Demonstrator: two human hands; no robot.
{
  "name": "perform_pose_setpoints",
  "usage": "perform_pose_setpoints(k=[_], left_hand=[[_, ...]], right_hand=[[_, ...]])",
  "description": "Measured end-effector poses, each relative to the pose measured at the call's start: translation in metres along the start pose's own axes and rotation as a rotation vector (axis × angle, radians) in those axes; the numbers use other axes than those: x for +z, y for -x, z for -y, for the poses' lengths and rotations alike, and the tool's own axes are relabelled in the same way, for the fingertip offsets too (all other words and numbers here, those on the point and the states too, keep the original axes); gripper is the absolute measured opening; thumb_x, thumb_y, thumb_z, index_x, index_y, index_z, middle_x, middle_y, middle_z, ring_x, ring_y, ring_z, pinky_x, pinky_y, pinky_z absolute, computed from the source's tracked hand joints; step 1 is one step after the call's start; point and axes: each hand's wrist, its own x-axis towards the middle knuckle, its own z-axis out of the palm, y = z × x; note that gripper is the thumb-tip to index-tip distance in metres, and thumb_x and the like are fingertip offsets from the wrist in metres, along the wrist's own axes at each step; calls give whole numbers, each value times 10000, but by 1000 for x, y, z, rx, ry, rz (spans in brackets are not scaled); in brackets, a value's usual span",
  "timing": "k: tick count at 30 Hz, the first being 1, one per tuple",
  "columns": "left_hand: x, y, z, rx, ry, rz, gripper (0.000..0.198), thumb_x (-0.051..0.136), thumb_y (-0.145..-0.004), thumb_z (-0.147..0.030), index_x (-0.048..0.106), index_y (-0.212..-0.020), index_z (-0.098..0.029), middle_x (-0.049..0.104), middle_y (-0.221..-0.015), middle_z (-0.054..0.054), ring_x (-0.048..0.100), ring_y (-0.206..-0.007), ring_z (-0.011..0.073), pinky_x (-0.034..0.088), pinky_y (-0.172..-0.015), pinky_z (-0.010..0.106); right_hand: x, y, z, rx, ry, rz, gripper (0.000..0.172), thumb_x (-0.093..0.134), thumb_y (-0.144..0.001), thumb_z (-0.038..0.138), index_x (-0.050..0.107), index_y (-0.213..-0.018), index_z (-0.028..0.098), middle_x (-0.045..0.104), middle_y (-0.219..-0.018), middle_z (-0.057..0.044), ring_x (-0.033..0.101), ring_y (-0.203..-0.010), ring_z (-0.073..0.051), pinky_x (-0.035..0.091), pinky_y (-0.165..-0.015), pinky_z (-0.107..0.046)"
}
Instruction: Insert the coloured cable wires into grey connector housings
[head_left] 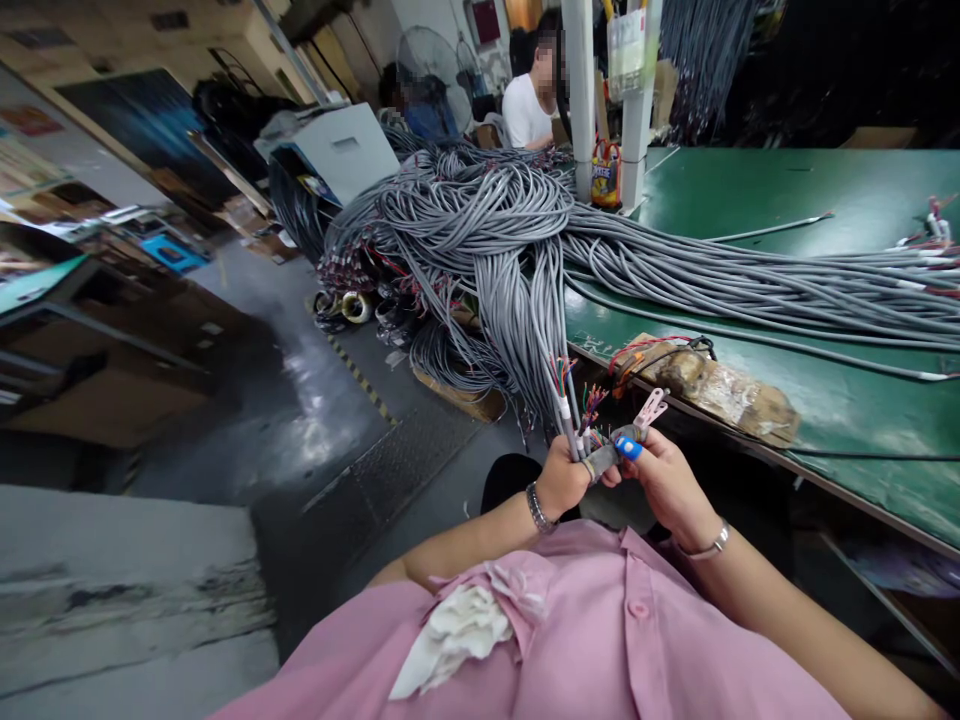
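Note:
My left hand is closed round a few grey cable ends whose coloured inner wires stick up above my fist. My right hand is closed on a small pink tool, held at the wire tips; its forefinger wears a blue tape wrap. The cables run up into a big grey bundle that hangs off the edge of the green table. Both hands are in front of my pink shirt, just left of the table edge.
A brown taped block with red wires lies on the table near my hands. Grey cables spread across the table to the right. A white post stands behind the pile. A person in a white shirt sits beyond. The concrete floor lies left.

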Motion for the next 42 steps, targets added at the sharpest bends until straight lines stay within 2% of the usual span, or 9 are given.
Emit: perform_pose_setpoints(k=[4, 8, 12, 17, 21, 25, 31, 37, 42], left_hand=[[1, 1, 2, -7, -8, 19, 367, 688, -779, -433, 700, -613, -106, 670, -577, 81, 608, -525, 139, 504, -540, 244], [4, 1, 3, -23, -9, -42, 376, 688, -773, -448, 691, -613, -108, 664, -563, 74, 605, -506, 136, 508, -534, 245], [6, 1, 2, -21, -5, -86, 391, 670, -787, -456, 680, -603, -111, 659, -553, 71, 600, -495, 134, 505, -530, 245], [8, 3, 2, -33, -20, -27, 345, 696, -769, -434, 663, -640, -115, 654, -571, 55, 596, -513, 130, 510, -537, 246], [7, 4, 2, -20, -51, 18, 310, 736, -736, -403, 664, -655, -113, 656, -584, 50, 603, -524, 131, 514, -542, 247], [5, 2, 2, -25, 14, -26, 377, 698, -765, -444, 662, -599, -107, 657, -572, 67, 599, -508, 136, 525, -542, 263], [2, 2, -1, -19, 33, -79, 399, 703, -756, -454, 661, -572, -102, 648, -539, 72, 589, -479, 131, 513, -529, 254], [3, 3, 2, -45, -5, -76, 391, 689, -768, -458, 669, -605, -103, 658, -553, 72, 600, -487, 131, 504, -514, 240], [3, 3, 3, -54, -27, -84, 394, 689, -764, -468, 666, -607, -108, 666, -565, 76, 609, -497, 137, 505, -519, 244]], right_hand=[[0, -1, 0, -9, 21, -38, 226, 749, -734, 373, 619, -771, 192, 583, -587, 17, 494, -519, -131, 388, -528, -281], [5, 1, -1, -50, 5, -80, 183, 723, -758, 305, 583, -722, 192, 546, -549, 40, 463, -496, -106, 356, -509, -258], [16, 4, -2, -34, -185, -75, 160, 659, -793, 233, 528, -704, 208, 493, -515, 60, 473, -477, -105, 337, -484, -250], [19, 4, -5, 42, -336, -81, 213, 635, -781, 219, 472, -643, 211, 443, -511, 66, 451, -425, -103, 357, -457, -266], [15, 2, -7, 105, -373, -50, 147, 614, -804, 268, 523, -703, 212, 474, -528, 53, 458, -419, -118, 379, -449, -283], [7, 1, -6, 146, -421, 24, 156, 626, -801, 303, 555, -701, 208, 474, -542, 44, 515, -491, -142, 438, -521, -310], [-2, 4, 0, 153, -324, 73, 174, 665, -787, 351, 665, -857, 191, 627, -714, -22, 598, -655, -170, 477, -679, -341], [-3, 4, -1, 44, -230, -74, 225, 797, -700, 246, 668, -879, 200, 641, -751, 9, 528, -607, -104, 428, -596, -257], [-2, 2, -2, 41, -231, -104, 218, 792, -691, 202, 659, -863, 211, 621, -735, 23, 510, -598, -108, 418, -558, -249]])
